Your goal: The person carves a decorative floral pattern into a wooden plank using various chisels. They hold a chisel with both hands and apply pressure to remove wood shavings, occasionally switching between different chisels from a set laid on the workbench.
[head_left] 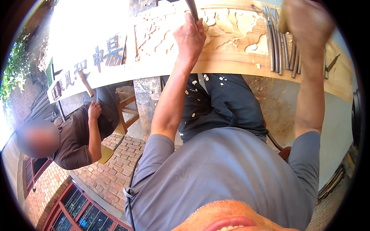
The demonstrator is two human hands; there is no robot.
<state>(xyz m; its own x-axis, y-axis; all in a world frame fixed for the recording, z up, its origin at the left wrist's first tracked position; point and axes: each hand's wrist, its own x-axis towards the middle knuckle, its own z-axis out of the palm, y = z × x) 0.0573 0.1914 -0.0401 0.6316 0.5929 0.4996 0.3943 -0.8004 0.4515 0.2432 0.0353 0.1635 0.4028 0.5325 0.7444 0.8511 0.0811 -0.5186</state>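
Observation:
My left hand (189,36) is closed round a dark chisel (191,7), held upright over a pale wooden panel (239,21) carved with curving, leaf-like relief, with chips on it. My right hand (308,27), blurred by motion, is raised at the upper right, gripping a wooden mallet (284,23) that is partly hidden by the hand. Several gouges and chisels (278,50) lie side by side on the board between my hands and under my right arm. A small dark-tipped tool (331,63) lies at the right end.
A co-worker (77,138) sits at the left, a hand (94,111) in their lap, beside another mallet (86,84) and a white board (69,86) with dark characters. A wooden stool (127,111), brick paving (123,154) and a cable (133,181) are below. Wood chips lie on my trousers.

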